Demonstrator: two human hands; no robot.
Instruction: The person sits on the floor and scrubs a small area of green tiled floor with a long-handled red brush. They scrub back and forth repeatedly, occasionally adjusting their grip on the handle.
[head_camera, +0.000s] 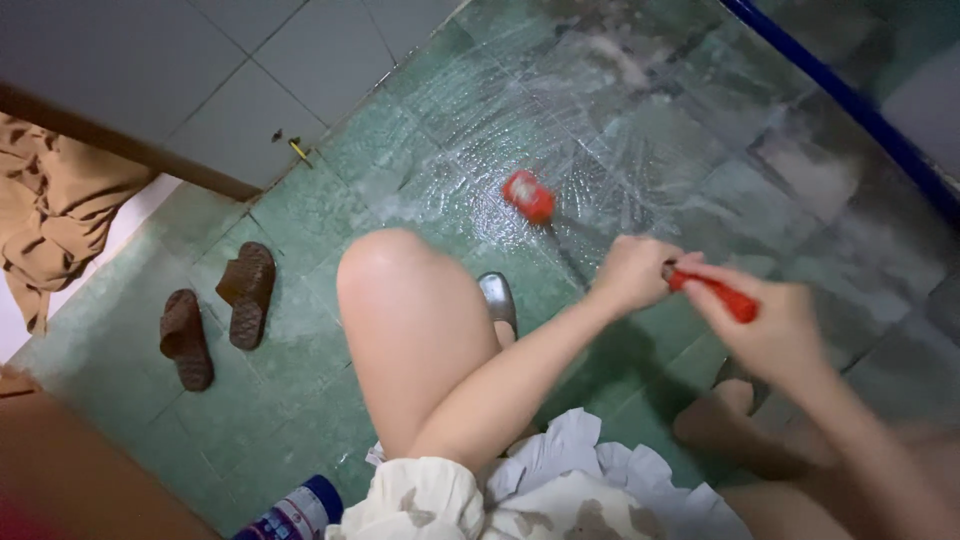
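— Red plastic marks both ends of the long-handled scrub brush (528, 196): its head rests on the wet green tiled floor (650, 120), ahead of the person's bent knee, and its red grip sits in both hands.

— How are the hands set?

— Left hand (632, 272) is clenched around the dark shaft just below the grip; right hand (770, 325) is closed on the red grip itself.

— What could go wrong?

— Likely a slip. The tiles look glossy with soapy streaks, and the person's slippered foot (497, 298) stands on that film; a hard push could shift footing. Suds might also spread toward the pair of ridged brown rubber slippers (215, 312) lying on duller, drier-looking tile near the grey wall.

— Anything else?

— A blue-capped bottle (300, 512) at the lower edge, and crumpled tan cloth (55, 200) at far left.
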